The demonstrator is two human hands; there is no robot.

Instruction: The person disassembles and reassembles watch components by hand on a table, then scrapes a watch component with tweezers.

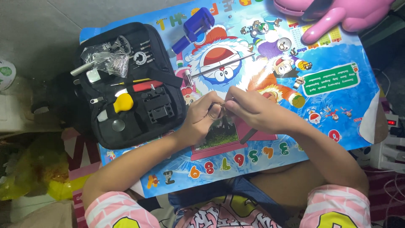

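Pink-and-white striped sleeves [110,207] fill the bottom edge, closest to the lens, with both bare forearms reaching up from them toward the middle of the counter [337,90], which is covered by a bright blue cartoon poster with numbers along its near edge.

At the centre the two hands meet. The left hand [198,119] has its grip curled closed, thumb and fingertips pinched on a small metal ring-shaped part [220,110] that shows only as a thin glint between the fingers. The right hand [249,110] comes in from the other side, its fingertips drawn together and pressed against the same small part, so both grips are clamped on it and the hands touch each other. What the part is exactly cannot be told; it is mostly hidden by the fingers. It sits just above the poster, over the picture of a red-framed panel.

Left of the hands, just beside the left wrist, lies an open black tool case [130,84] holding small tools, a yellow-handled piece [123,102], a round lens and a clear bag of metal bits. Beyond the hands a thin metal rod [223,65] lies slanted on the poster, with a blue clamp-like tool [195,26] farther up. A pink plastic object [341,12] sits at the far right corner.
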